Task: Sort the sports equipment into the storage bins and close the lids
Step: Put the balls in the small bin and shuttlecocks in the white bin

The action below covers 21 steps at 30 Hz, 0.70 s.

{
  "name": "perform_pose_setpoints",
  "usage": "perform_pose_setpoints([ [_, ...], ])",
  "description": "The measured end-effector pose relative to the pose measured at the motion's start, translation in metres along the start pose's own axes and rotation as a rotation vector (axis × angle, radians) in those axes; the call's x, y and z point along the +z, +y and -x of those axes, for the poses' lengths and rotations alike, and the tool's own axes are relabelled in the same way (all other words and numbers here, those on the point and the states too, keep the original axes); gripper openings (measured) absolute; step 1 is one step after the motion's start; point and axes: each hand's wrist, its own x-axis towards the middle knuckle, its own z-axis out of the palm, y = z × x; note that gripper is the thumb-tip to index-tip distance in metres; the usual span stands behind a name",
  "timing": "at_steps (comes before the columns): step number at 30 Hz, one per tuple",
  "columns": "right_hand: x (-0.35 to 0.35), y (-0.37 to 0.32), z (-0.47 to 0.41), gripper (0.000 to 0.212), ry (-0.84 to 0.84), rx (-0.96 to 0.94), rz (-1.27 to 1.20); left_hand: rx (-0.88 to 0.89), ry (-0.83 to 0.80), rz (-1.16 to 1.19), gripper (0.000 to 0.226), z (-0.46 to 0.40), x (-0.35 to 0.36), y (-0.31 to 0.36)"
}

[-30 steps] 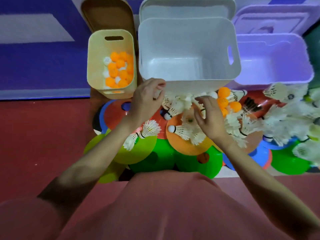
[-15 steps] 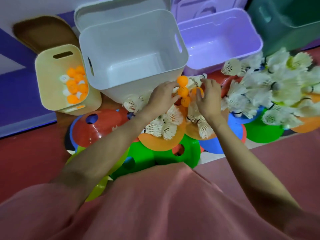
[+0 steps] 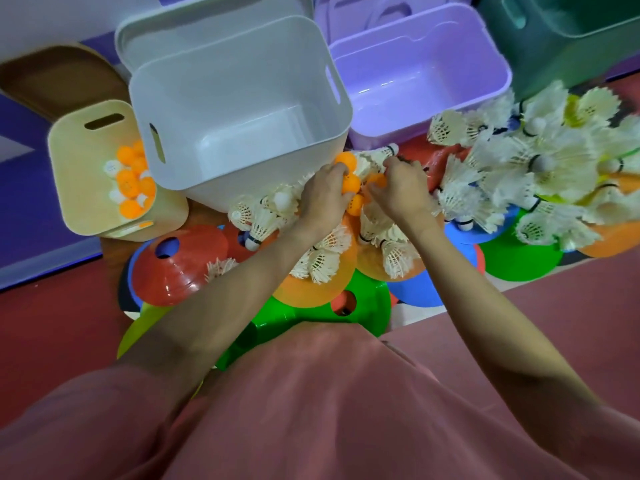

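Orange balls (image 3: 349, 183) sit clustered on the floor just in front of the near wall of the white bin (image 3: 239, 109), among shuttlecocks (image 3: 519, 157) and flat coloured cones (image 3: 180, 265). The left hand (image 3: 323, 197) curls round two or three of these balls, and the right hand (image 3: 398, 192) pinches another at the cluster's right edge. They look like table tennis balls: very light, hard-shelled, smooth and quick to roll, so cupping several in a curled palm should hold them better than fingertip pinches. Matching balls already lie in the beige bin (image 3: 86, 147) at far left, which is likely where these belong. The shuttlecocks, by contrast, seem fragile in the feathers and are best lifted by the cork end. The white bin and the purple bin (image 3: 426, 46) stand open and hold nothing that can be seen, lids propped behind.
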Motion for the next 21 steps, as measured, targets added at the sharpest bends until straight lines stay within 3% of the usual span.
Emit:
perform_pose_setpoints([
  [8, -0.006, -0.017, 0.001, 0.016, -0.031, 0.034, 0.082, 0.034, 0.100, 0.156, 0.039, 0.016, -0.017, -0.017],
  [12, -0.017, -0.026, 0.006, 0.026, 0.090, 0.026, 0.031, 0.039, 0.222, 0.238, 0.035, 0.043, -0.041, -0.040],
  [16, -0.022, -0.045, 0.023, 0.039, 0.108, -0.146, -0.173, -0.050, 0.339, 0.301, 0.036, 0.075, -0.061, -0.073],
  [21, -0.002, -0.096, 0.049, 0.034, -0.007, -0.407, -0.239, -0.180, 0.494, 0.317, 0.034, 0.108, -0.094, -0.118],
])
